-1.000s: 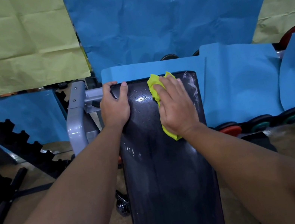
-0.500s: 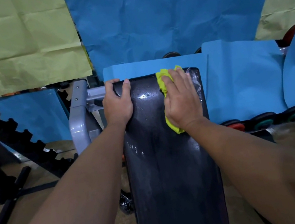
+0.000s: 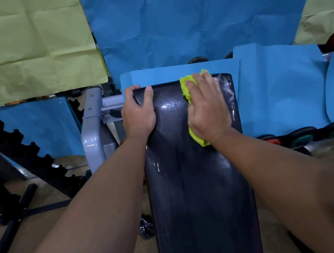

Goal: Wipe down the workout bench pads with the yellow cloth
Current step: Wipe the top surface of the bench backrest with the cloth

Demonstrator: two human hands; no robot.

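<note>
Mid-wipe, far end of pad.
Ur R hand presses cloth, fingers flat; L hand grips pad corner. Next prob: drag cloth nearer.

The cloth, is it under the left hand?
No, the cloth lies under the right hand on the pad, while the left hand grips the pad's far corner.

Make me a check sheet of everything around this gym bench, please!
Surface: black bench pad, wet and shiny near the top.
Job's things: yellow cloth bunched at the pad's top right.
Clutter: dark crumpled lump on the floor, left of the pad.
Grippers: left hand grips the pad's top left corner; right hand presses flat on the cloth.
Cables: nothing seen.
Surroundings: grey frame, black toothed rack, weight plates, blue sheets.
</note>
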